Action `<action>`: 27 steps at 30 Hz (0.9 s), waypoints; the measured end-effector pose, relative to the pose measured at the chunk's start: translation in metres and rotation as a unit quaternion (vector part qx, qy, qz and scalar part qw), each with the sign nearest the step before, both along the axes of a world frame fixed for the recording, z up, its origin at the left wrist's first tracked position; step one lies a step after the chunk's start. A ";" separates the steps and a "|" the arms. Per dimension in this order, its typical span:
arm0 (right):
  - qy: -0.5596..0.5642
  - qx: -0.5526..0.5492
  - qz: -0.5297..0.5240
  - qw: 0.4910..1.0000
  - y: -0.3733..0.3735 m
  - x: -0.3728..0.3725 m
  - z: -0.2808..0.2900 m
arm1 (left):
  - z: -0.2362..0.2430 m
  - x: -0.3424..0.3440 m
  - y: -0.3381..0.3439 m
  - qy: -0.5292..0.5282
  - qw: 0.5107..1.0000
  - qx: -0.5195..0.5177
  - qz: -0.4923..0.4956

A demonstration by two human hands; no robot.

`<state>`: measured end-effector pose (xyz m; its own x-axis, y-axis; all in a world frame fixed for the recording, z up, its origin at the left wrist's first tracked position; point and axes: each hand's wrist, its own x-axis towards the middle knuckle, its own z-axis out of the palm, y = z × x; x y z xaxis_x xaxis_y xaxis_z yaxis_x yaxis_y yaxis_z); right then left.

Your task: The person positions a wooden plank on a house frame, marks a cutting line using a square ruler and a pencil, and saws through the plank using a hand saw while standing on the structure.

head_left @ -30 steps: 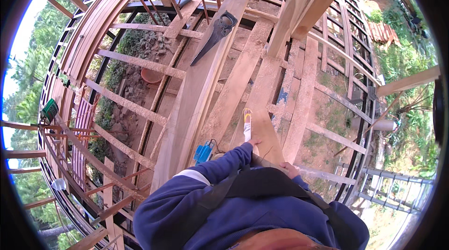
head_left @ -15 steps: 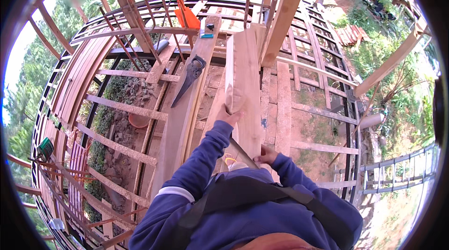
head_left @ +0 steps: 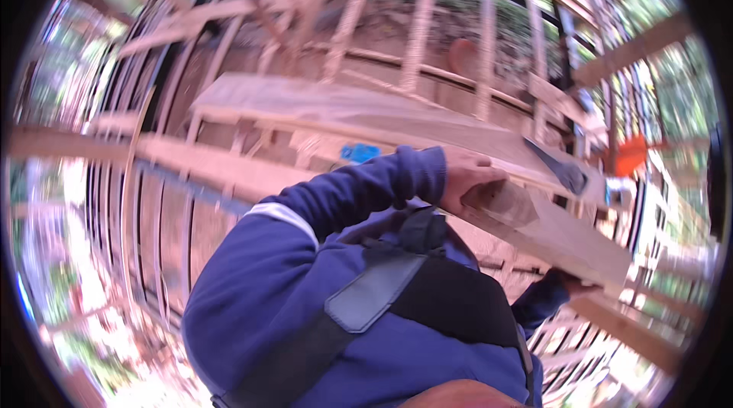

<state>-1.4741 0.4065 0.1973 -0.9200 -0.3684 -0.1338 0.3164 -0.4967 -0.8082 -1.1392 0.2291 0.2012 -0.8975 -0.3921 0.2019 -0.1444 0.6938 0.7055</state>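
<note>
A short, wide wooden board [head_left: 561,236] lies slantwise in front of my body, its cut end toward me. My left hand [head_left: 467,177] is closed over that near end, fingers across the edge. At the board's far right part, my right hand [head_left: 578,286] grips the lower edge; the board partly hides its fingers. Just beyond, a handsaw [head_left: 563,170] with a dark blade rests on a long plank [head_left: 343,114].
A blue item [head_left: 359,152] sits near my left forearm. Something orange [head_left: 631,154] stands past the saw's handle. Timber joists [head_left: 420,34] with open gaps over bare ground spread beyond the plank. A wooden beam [head_left: 69,143] crosses at left.
My body and view have turned far to the right. The board has swung with me in both hands, and my right hand has shifted along to its farther part. The handsaw still rests on the plank.
</note>
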 end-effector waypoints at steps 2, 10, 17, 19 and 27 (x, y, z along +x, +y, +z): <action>-0.093 -0.001 0.074 0.993 0.000 0.006 -0.059 | -0.033 0.035 0.010 -0.020 0.999 0.008 0.041; -0.280 0.031 0.419 0.863 -0.068 0.092 -0.177 | -0.076 0.182 0.118 -0.116 0.940 0.176 0.267; -0.274 0.083 0.502 0.816 -0.115 0.184 -0.181 | -0.105 0.232 0.142 -0.172 0.862 0.183 0.441; -0.279 0.064 0.529 0.798 -0.124 0.208 -0.177 | -0.084 0.251 0.129 -0.189 0.813 0.254 0.489; -0.323 0.078 0.489 0.807 -0.151 0.318 -0.191 | -0.108 0.378 0.055 -0.183 0.877 0.183 0.405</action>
<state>-1.1559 0.2550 0.0060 0.0807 -0.8084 -0.5831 0.8749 0.3377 -0.3471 -0.7608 0.2837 0.0936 -0.2732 -0.9090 -0.3148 -0.7487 -0.0045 0.6629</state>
